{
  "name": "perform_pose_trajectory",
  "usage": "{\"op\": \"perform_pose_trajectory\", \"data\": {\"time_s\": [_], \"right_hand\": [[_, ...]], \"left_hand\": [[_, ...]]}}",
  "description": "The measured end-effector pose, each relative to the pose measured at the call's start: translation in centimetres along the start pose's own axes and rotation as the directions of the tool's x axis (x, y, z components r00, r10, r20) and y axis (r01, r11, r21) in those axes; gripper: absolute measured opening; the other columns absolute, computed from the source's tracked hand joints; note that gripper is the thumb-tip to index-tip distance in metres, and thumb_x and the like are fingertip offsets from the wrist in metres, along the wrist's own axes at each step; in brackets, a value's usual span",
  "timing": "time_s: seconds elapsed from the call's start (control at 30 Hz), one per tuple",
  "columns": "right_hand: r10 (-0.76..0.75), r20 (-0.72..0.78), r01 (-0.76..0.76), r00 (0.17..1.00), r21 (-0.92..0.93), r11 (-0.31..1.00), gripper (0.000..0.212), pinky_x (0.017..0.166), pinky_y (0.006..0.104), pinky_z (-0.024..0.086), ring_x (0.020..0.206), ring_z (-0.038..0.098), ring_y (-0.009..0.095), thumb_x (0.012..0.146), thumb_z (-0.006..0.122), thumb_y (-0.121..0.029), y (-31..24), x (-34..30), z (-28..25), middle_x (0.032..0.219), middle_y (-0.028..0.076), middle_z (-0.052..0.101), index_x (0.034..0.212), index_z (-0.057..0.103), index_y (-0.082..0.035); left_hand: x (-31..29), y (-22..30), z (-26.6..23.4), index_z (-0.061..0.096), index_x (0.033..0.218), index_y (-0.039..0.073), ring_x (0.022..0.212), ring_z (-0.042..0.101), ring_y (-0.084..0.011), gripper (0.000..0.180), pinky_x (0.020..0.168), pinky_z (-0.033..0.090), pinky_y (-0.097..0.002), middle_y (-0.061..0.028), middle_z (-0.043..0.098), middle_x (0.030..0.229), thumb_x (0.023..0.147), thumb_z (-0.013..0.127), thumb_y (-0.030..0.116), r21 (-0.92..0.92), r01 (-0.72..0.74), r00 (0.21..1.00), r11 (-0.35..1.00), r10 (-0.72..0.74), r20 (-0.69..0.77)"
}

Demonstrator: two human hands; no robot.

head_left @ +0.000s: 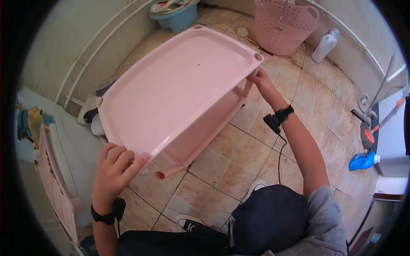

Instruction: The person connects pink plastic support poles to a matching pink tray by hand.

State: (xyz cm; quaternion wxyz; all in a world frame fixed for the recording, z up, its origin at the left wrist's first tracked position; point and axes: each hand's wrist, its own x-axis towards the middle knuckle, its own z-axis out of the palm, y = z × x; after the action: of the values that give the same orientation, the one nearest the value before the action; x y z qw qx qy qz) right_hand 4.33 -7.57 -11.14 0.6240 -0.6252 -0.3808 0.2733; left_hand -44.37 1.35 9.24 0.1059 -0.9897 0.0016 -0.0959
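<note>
A pink plastic shelf rack stands tilted in front of me, with a wide upper tray [171, 81] above a lower tray [205, 136]. My left hand [117, 170] is closed on the upper tray's near left corner, thumb on the rim and fingers over the edge. At the right corner, my right hand [265, 87] grips from below, its fingertips partly hidden under the rim beside a post. A hollow pink tube [168, 172] sticks out from the lower tray near my left hand, its open end apart from the upper tray. Round holes show at the upper tray's corners.
Tiled floor [218, 170] surrounds the rack. Behind it are a blue basin [177, 18], a pink laundry basket [284, 27] and a white bottle [325, 46]. At right lie a blue detergent bottle [363, 161] and a brush [367, 135]. Another pink panel [55, 179] leans at left.
</note>
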Motion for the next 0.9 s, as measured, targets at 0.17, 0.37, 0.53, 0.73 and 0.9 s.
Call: {"op": "perform_pose_trajectory", "data": {"time_s": [0.17,0.37,0.53,0.73,0.9], "right_hand": [[0.084,0.171,-0.108,0.982,0.138,0.984,0.025,0.076,0.0305,0.054,0.082,0.065,0.014,0.081,0.078,-0.012,0.8,-2.7,0.4,0.091,0.003,0.070,0.103,0.069,-0.002],[0.226,0.584,-0.240,0.780,-0.054,0.969,0.035,0.078,0.0303,0.058,0.087,0.068,0.015,0.076,0.086,-0.007,-4.1,-11.3,1.9,0.095,0.006,0.074,0.105,0.069,0.000],[0.247,0.521,-0.243,0.817,-0.077,0.967,0.050,0.085,0.0280,0.053,0.095,0.065,0.011,0.073,0.091,-0.010,-3.9,-17.1,1.5,0.106,0.003,0.073,0.117,0.068,-0.003],[0.215,0.611,-0.250,0.762,-0.028,0.968,0.037,0.078,0.0289,0.055,0.089,0.066,0.010,0.075,0.090,-0.007,-4.3,-19.9,1.9,0.096,0.002,0.075,0.107,0.072,-0.004],[0.165,0.636,-0.182,0.753,-0.039,0.982,0.032,0.076,0.0302,0.056,0.085,0.068,0.012,0.074,0.091,-0.008,-4.0,-20.9,2.4,0.091,0.003,0.075,0.101,0.074,-0.003]], "left_hand": [[-2.8,-3.3,0.8,0.069,0.107,0.009,0.093,0.057,-0.0286,0.042,0.081,0.048,-0.0410,-0.0079,0.056,0.097,0.066,0.069,0.000,0.224,0.288,0.956,0.931,-0.268,-0.117],[-6.8,-6.8,3.3,0.068,0.112,0.002,0.080,0.060,-0.0252,0.037,0.072,0.051,-0.0339,-0.0108,0.058,0.088,0.075,0.067,-0.003,-0.095,0.715,0.678,0.692,-0.721,-0.143],[-8.6,-10.4,6.8,0.064,0.123,-0.003,0.078,0.066,-0.0129,0.032,0.071,0.053,-0.0279,-0.0084,0.070,0.087,0.091,0.063,0.005,-0.491,0.679,0.595,0.546,-0.801,-0.068],[-9.5,-11.6,11.2,0.065,0.122,-0.007,0.090,0.068,-0.0128,0.037,0.080,0.054,-0.0258,-0.0077,0.073,0.104,0.092,0.065,0.016,-0.795,0.600,0.479,0.090,-0.836,0.267],[-9.1,-10.5,11.6,0.064,0.126,-0.005,0.097,0.067,-0.0112,0.037,0.085,0.052,-0.0251,-0.0064,0.072,0.112,0.095,0.063,0.016,-0.848,0.522,0.408,-0.090,-0.847,0.341]]}}
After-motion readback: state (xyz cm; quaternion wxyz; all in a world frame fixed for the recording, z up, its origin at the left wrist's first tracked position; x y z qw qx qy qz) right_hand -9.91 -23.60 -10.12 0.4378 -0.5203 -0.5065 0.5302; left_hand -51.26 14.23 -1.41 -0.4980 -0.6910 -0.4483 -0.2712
